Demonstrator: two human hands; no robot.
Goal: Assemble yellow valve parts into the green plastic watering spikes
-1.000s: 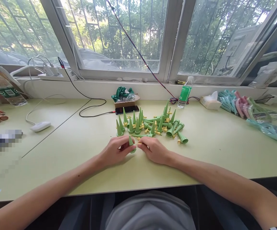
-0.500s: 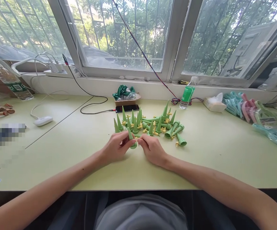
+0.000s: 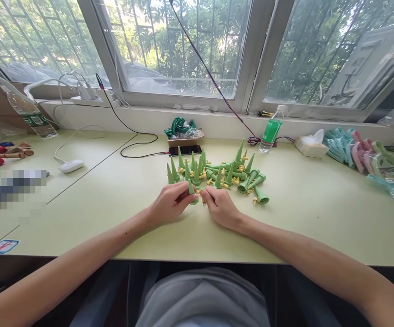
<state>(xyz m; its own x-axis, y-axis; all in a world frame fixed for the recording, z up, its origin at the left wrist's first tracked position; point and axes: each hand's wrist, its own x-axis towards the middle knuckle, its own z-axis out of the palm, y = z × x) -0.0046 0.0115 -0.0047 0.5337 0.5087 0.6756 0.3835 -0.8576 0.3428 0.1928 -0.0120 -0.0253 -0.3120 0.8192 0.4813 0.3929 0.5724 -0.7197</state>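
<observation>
Between the thumb and fingers of my left hand [image 3: 170,203] is a green plastic watering spike [image 3: 190,186], its pointed end up. My right hand [image 3: 222,208] meets it from the side, thumb and finger pinched on a small yellow valve [image 3: 198,192] at the spike's side. The fingers partly cover the valve, and I cannot tell how firmly it sits in the spike. Just beyond my hands is a group of similar green spikes [image 3: 230,175], some upright and some lying down, with yellow valves among them.
Behind the spikes lie a black phone [image 3: 185,151] and a small cardboard box [image 3: 187,141] holding green plastic. A water bottle [image 3: 271,131] and a tissue box [image 3: 311,146] stand toward the back right, near bagged hangers [image 3: 340,147]. At left is a white cabled device [image 3: 71,166].
The camera view has shifted slightly, so the whole scene sits a little further right and higher. Both hands stay together at the same spike and valve.
</observation>
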